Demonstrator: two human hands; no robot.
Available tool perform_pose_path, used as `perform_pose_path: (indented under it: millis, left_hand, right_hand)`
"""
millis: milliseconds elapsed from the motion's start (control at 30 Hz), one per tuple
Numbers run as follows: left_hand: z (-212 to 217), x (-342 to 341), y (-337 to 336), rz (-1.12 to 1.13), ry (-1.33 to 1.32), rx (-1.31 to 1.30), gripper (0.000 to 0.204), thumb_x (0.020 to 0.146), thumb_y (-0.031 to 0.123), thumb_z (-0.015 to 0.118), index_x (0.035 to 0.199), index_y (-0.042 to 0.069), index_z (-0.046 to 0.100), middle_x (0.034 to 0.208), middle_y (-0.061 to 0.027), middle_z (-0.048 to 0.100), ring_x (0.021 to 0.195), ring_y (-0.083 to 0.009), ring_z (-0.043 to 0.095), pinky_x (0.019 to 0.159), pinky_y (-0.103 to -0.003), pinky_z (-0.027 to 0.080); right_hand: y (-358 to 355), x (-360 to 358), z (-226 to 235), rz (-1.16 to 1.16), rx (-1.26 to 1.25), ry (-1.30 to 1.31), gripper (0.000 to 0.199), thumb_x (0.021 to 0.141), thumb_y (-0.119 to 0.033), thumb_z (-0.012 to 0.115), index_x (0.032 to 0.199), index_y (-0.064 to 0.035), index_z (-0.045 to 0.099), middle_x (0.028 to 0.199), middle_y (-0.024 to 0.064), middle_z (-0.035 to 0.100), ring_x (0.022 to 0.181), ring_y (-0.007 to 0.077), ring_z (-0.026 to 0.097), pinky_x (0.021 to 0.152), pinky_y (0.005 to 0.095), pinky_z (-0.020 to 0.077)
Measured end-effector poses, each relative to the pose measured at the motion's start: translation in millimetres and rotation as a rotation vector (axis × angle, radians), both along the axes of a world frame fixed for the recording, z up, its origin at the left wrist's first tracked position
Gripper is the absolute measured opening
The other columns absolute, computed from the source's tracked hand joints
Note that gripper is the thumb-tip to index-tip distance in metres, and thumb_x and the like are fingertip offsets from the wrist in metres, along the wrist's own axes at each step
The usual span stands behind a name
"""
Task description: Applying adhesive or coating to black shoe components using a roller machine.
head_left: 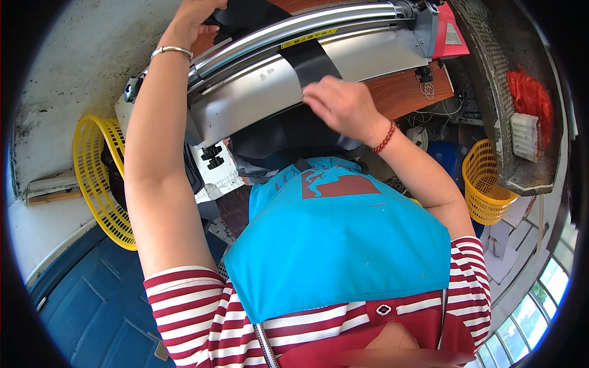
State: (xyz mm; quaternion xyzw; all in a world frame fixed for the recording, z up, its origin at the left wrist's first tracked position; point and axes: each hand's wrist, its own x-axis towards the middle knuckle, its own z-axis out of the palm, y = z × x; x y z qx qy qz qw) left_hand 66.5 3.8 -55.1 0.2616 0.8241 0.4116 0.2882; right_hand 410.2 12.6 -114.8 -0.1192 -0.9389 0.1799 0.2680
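A machine with a long shiny metal roller (294,30) and a sloping metal plate (245,101) stands in front of me. A flat black strip (311,61) comes out from under the roller and lies down over the plate. My right hand (346,107) is closed at the strip's near end, its fingertips bent and partly hidden. Beyond the roller, at the top left, my left hand (197,18) reaches over to a black sheet (251,15) and has its edge between thumb and fingers. Below the plate, more black sheet material (288,138) rests by my apron.
A yellow plastic basket (98,178) stands at the left, and another yellow basket (485,184) at the right. A red machine housing (451,34) closes off the roller's right end. Loose cables (427,92) hang near the brown board (399,92). A red plastic bag (531,98) sits far right.
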Motion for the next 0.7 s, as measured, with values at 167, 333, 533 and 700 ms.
perform_pose_path:
  millis: [167, 333, 533, 700]
  left_hand:
    - [53, -19, 3, 0.099, -0.05, 0.095, 0.016, 0.09, 0.009, 0.063, 0.102, 0.0, 0.064, 0.087, -0.0062, 0.062, 0.071, -0.0206, 0.06, 0.058, -0.034, 0.053]
    - [93, -27, -24, -0.038, -0.084, 0.277, 0.012, 0.091, 0.009, 0.059, 0.101, 0.004, 0.065, 0.085, -0.0054, 0.061, 0.069, -0.0187, 0.061, 0.054, -0.031, 0.052]
    - [116, -12, -46, -0.005, 0.049, 0.472, 0.032, 0.09, -0.001, 0.05, 0.117, 0.004, 0.066, 0.092, -0.0061, 0.063, 0.066, -0.0159, 0.061, 0.053, -0.03, 0.053]
    - [94, -37, -41, -0.096, 0.471, 0.454, 0.064, 0.087, -0.01, 0.043, 0.143, 0.015, 0.061, 0.106, -0.0094, 0.068, 0.068, -0.0138, 0.062, 0.049, -0.031, 0.053]
  right_hand:
    - [-52, -9, -40, 0.216, 0.027, -0.034, 0.024, 0.083, -0.025, 0.078, 0.095, -0.0079, 0.067, 0.083, 0.0071, 0.063, 0.068, 0.0225, 0.068, 0.059, 0.0339, 0.0539]
    - [-63, -21, -60, 0.048, 0.077, -0.292, 0.038, 0.083, -0.03, 0.077, 0.11, -0.0061, 0.066, 0.094, 0.0078, 0.066, 0.072, 0.0235, 0.067, 0.062, 0.0343, 0.0538]
    - [-52, -29, -45, 0.297, 0.111, 0.124, 0.02, 0.084, -0.019, 0.071, 0.103, -0.0115, 0.07, 0.085, 0.0038, 0.063, 0.071, 0.0218, 0.062, 0.067, 0.0358, 0.0504]
    - [-46, -8, 4, 0.585, -0.056, -0.005, 0.019, 0.083, -0.009, 0.07, 0.102, -0.0113, 0.072, 0.086, 0.0038, 0.063, 0.073, 0.0224, 0.063, 0.068, 0.035, 0.0509]
